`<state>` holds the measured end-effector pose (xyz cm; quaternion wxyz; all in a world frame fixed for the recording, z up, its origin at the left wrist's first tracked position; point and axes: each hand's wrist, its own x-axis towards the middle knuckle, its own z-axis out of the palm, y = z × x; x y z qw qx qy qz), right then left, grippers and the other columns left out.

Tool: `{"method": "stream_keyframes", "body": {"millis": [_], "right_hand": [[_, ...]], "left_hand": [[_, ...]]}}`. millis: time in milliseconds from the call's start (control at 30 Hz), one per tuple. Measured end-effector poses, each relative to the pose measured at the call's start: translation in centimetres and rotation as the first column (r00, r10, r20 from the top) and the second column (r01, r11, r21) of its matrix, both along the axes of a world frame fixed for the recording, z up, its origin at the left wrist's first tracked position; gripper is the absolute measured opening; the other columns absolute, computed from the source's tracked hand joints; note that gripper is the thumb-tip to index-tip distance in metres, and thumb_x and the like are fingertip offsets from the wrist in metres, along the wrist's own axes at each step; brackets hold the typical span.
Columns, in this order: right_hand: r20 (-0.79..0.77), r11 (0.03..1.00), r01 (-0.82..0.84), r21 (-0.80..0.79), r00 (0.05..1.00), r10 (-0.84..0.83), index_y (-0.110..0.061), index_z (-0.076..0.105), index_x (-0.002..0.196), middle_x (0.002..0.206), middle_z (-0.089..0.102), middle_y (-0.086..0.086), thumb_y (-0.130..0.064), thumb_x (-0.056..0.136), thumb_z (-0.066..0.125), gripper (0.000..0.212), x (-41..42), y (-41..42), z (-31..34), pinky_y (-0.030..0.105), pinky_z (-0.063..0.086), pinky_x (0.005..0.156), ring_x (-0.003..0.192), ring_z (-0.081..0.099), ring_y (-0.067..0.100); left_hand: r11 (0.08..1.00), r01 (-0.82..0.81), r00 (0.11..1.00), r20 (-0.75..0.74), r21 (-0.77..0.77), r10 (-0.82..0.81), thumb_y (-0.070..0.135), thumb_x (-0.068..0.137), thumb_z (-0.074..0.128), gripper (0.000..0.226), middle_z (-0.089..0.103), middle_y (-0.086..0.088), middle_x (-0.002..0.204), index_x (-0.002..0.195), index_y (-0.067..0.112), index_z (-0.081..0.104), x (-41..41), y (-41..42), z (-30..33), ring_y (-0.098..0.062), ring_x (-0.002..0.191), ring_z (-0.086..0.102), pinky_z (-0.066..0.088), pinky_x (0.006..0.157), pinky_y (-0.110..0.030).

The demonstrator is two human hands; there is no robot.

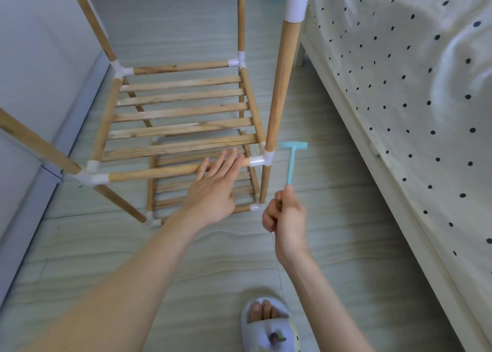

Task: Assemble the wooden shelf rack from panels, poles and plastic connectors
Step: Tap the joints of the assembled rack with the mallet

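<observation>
L hand flat on rack's front rail, R hand holding small blue hammer beside the corner joint.

Wooden shelf rack (183, 112) stands on the floor (332, 245), filling the frame from 9 to 1 o'clock, w/ slatted middle panel (181, 113) and a lower one under it. L hand (216, 189) is spread, fingers straight, resting across the front pole (159, 174), gripping nothing. White plastic connector (262, 161) sits just beside the fingertips at 3 o'clock of that hand. R hand (286, 218), at 4 o'clock of the connector, has fingers curled round the handle of the blue plastic hammer (292, 160), head up, near the upright pole (282, 85) but apart from it. Bed w/ dotted sheet (412, 85) along 3 o'clock; slippered foot (269, 325) at 6.
</observation>
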<state>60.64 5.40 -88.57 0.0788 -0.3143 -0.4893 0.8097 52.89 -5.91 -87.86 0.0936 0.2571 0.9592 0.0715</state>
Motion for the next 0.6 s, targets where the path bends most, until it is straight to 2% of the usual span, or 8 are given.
{"method": "stream_keyframes", "body": {"millis": [67,167,267,367,500,567,600], "right_hand": [[-0.017,0.999,0.033,-0.028,0.999,-0.034,-0.017,0.027,0.069,0.039,0.021,-0.012,-0.029,0.104,0.021,0.037,0.0,0.7,0.0,0.017,0.02,0.033,0.032,0.02,0.006],[-0.011,0.991,-0.136,0.0,0.991,0.136,-0.016,0.03,0.07,0.041,0.02,-0.01,-0.029,0.104,0.022,0.038,0.8,0.8,-0.4,0.019,0.021,0.034,0.033,0.021,0.008],[-0.002,0.999,0.004,-0.042,1.0,-0.004,-0.016,0.032,0.07,0.044,0.023,-0.009,-0.029,0.104,0.024,0.037,1.8,2.4,-1.1,0.018,0.021,0.035,0.036,0.021,0.007],[0.022,0.999,0.048,-0.02,0.999,-0.048,-0.016,0.032,0.07,0.045,0.028,-0.007,-0.03,0.103,0.023,0.037,2.3,3.1,-1.7,0.02,0.022,0.036,0.037,0.026,0.009],[0.031,0.997,0.026,0.075,0.999,-0.029,-0.015,0.032,0.067,0.043,0.028,-0.006,-0.03,0.103,0.025,0.039,2.4,2.4,-2.0,0.022,0.021,0.039,0.039,0.025,0.011],[0.012,0.994,0.045,0.1,0.999,-0.047,-0.015,0.032,0.067,0.041,0.03,-0.007,-0.03,0.103,0.024,0.039,2.2,2.2,-1.9,0.022,0.022,0.038,0.038,0.026,0.01],[0.006,0.992,0.044,0.117,0.999,-0.045,-0.015,0.032,0.068,0.041,0.032,-0.007,-0.029,0.103,0.023,0.039,2.1,2.1,-1.9,0.021,0.023,0.037,0.038,0.028,0.01]], "left_hand": [[0.999,0.035,0.999,0.003,0.017,-0.035,0.004,0.09,0.037,0.08,-0.022,0.012,0.152,0.147,0.027,-0.014,-0.5,-0.5,0.2,-0.005,0.141,-0.017,-0.012,0.116,-0.031],[0.996,0.077,0.996,-0.053,0.052,-0.075,0.015,0.097,0.033,0.063,-0.004,0.01,0.157,0.15,0.027,0.001,-1.5,-2.4,0.5,-0.009,0.145,0.0,0.001,0.118,-0.03],[0.989,-0.144,0.981,-0.136,-0.041,0.137,0.037,0.1,0.019,0.053,0.007,0.005,0.158,0.15,0.026,0.002,-2.2,-5.9,0.5,-0.016,0.145,0.008,0.008,0.117,-0.037],[0.928,-0.321,0.94,-0.186,-0.189,0.287,0.043,0.098,0.012,0.058,0.012,-0.003,0.158,0.151,0.021,0.004,-2.0,-7.4,0.4,-0.022,0.143,0.019,0.021,0.114,-0.039],[0.878,-0.353,0.919,-0.298,-0.323,0.259,0.043,0.1,0.016,0.058,0.022,-0.01,0.155,0.15,0.012,0.012,-0.9,-5.0,1.2,-0.028,0.125,0.048,0.041,0.096,-0.037],[0.866,-0.353,0.913,-0.331,-0.354,0.238,0.045,0.1,0.018,0.058,0.037,-0.011,0.148,0.146,0.009,0.023,0.3,-3.5,1.3,-0.027,0.108,0.06,0.047,0.078,-0.034],[0.865,-0.35,0.911,-0.343,-0.359,0.226,0.046,0.1,0.019,0.057,0.051,-0.01,0.137,0.141,0.01,0.031,1.1,-2.8,1.5,-0.025,0.097,0.064,0.045,0.066,-0.031]]}}
